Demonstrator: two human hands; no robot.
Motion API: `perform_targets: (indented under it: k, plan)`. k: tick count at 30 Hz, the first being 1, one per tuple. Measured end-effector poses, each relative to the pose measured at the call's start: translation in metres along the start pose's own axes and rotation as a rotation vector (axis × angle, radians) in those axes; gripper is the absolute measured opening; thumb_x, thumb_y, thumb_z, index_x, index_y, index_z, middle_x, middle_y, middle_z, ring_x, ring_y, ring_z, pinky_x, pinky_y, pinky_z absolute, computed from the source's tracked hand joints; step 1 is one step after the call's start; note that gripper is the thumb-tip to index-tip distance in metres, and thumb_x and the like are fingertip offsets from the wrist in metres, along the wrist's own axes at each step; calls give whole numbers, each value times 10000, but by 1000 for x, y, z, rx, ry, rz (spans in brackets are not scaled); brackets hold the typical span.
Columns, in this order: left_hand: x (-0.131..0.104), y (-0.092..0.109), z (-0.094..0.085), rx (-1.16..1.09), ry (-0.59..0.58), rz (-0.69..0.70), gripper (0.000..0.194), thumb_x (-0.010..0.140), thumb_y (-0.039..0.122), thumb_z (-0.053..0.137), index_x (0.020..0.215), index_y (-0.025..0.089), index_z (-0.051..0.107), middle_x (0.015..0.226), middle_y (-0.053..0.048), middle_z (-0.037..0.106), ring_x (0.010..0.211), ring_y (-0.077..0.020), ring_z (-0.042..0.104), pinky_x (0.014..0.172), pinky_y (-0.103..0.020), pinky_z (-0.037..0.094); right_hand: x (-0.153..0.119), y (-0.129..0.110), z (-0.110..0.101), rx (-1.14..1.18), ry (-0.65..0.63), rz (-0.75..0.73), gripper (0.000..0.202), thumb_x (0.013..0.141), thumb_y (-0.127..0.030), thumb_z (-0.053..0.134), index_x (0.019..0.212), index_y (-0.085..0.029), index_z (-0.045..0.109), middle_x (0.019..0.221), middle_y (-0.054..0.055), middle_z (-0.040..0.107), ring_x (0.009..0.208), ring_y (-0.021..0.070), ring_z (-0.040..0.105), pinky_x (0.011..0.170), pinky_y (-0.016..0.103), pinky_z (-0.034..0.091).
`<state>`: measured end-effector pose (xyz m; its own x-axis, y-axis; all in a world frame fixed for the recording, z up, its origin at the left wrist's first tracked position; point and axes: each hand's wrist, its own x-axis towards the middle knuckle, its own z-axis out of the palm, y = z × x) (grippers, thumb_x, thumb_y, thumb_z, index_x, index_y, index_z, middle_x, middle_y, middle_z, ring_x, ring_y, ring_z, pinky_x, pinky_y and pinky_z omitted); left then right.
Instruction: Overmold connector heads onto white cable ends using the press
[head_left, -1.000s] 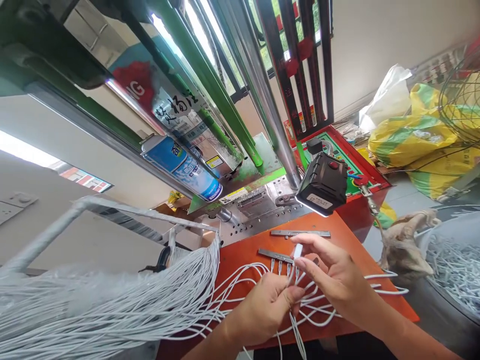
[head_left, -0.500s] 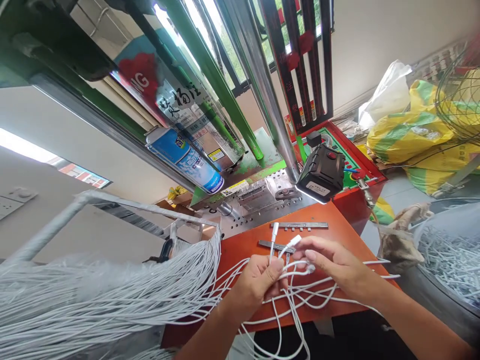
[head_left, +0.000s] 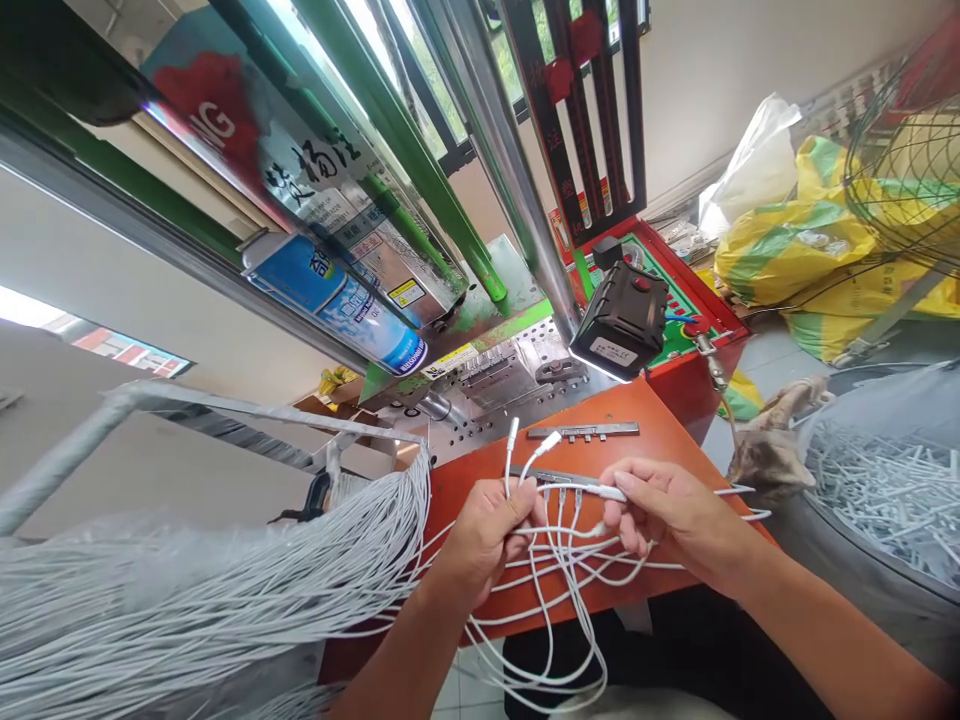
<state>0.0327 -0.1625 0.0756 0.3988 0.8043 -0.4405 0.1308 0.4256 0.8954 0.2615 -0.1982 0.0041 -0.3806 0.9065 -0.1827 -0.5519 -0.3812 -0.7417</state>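
My left hand (head_left: 487, 530) is closed round several white cables (head_left: 529, 462), whose moulded plug ends stick up and out past the thumb. Between thumb and fingers, my right hand (head_left: 656, 505) pinches the white connector (head_left: 612, 493) of one cable that runs across from the left hand. Below the hands more cable lengths loop over the orange tabletop (head_left: 480, 488) and hang off its front edge. Just behind the hands lies a metal bar (head_left: 559, 477), partly hidden, with small connectors along its near side. A second toothed metal bar (head_left: 583, 431) rests farther back.
A thick bundle of white cables (head_left: 225, 570) hangs over a wrapped rack (head_left: 225, 398) at left. Behind the table stands a green press with a metal mould (head_left: 487, 380), a spray can (head_left: 337, 305) and a black lamp (head_left: 622, 320). A bin of white scraps (head_left: 885, 480) is at right.
My right hand has closed on one cable's connector and drawn it out to the right, straightening that cable. The left hand keeps its cables. The whole view has shifted slightly.
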Motion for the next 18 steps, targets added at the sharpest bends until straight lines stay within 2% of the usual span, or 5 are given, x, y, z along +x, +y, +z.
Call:
perform_targets:
  k: [8, 13, 15, 17, 18]
  plan:
    - [0, 3, -3, -10, -24, -34, 487, 917, 576, 672, 743, 124, 622, 478, 88, 342, 420, -27, 206, 449, -208, 124, 6, 3, 3, 13, 72, 16, 412, 901, -559, 730, 999, -169, 639, 753, 16, 695, 491, 64, 563, 453, 171, 415]
    - [-23, 16, -22, 290, -112, 71, 371, 827, 471, 816, 829, 126, 680, 587, 43, 454, 510, -56, 326, 496, -212, 221, 10, 4, -1, -92, 122, -13, 404, 948, -567, 657, 1036, -173, 632, 726, 6, 672, 488, 75, 543, 462, 193, 397]
    - [-32, 30, -55, 307, 61, 361, 330, 791, 431, 850, 780, 147, 683, 583, 32, 488, 509, -74, 382, 509, -222, 294, 9, 4, -7, -258, 199, -91, 399, 986, -574, 585, 1058, -185, 639, 761, 18, 676, 550, 111, 581, 512, 238, 449]
    - [-34, 44, -98, 90, 468, 802, 387, 781, 517, 825, 763, 185, 626, 503, 84, 367, 458, -78, 337, 519, -233, 358, 9, 6, -16, -562, 295, -220, 365, 1023, -543, 520, 1096, -210, 650, 877, 46, 706, 717, 169, 655, 666, 310, 526]
    - [-33, 48, -119, 25, 714, 824, 375, 843, 542, 757, 853, 190, 629, 538, 88, 374, 481, -87, 357, 559, -243, 403, 9, 8, -20, -744, 326, -292, 336, 1037, -510, 499, 1126, -225, 653, 968, 61, 717, 840, 202, 677, 775, 353, 540]
